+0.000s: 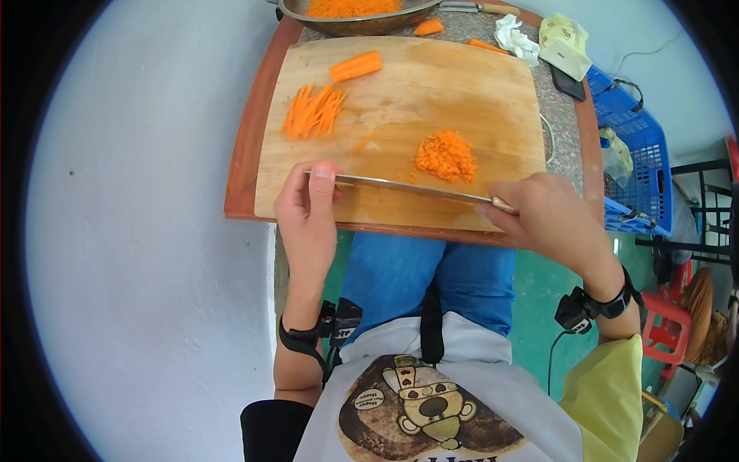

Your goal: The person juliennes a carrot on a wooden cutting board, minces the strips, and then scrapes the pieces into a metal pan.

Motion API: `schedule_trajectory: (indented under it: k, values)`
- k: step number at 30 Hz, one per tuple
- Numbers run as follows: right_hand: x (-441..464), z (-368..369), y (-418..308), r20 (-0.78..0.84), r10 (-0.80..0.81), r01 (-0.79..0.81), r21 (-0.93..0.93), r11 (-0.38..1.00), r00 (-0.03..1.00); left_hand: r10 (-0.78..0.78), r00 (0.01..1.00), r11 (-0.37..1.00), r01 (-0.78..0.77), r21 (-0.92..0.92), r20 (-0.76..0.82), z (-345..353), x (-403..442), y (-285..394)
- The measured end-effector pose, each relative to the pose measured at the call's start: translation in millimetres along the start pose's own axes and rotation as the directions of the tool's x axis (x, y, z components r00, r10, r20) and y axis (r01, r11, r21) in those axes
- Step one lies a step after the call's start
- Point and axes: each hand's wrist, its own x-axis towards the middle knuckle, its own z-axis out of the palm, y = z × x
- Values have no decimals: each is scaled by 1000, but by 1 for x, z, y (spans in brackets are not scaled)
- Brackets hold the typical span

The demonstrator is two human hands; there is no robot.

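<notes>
Above the near part of the cutting board (416,92), the knife (408,185) shows a thin grey edge and pale handle; the right hand (543,212) clenches that handle, the left hand (308,204) pinches the blade's far end, hiding its tip; the pan (358,17) beyond the board is cut off

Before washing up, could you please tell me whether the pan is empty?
Not empty: shredded carrot lies in the pan. The frame cuts it off, so I cannot tell how full.
</notes>
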Motion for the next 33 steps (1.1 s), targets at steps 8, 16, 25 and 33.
schedule_trajectory:
  k: [8, 16, 25, 33]
  values:
    - [-5, -4, 2, -68, 39, -28, 156, 987, 997, -38, 989, 990, 17, -142, -142, 16, -5, 18]
    - [-22, 0, -10, -2, 320, -306, 286, 908, 947, 299, 950, 881, -313, 355, 95, 46, -34, -6]
    - [-29, 0, -18, -18, 359, -328, 364, 872, 933, 277, 950, 840, -311, 446, 141, 51, -19, 1]
    - [-34, -12, 9, -248, 404, -349, 237, 906, 880, 198, 980, 893, -167, 418, -32, 23, -7, 0]
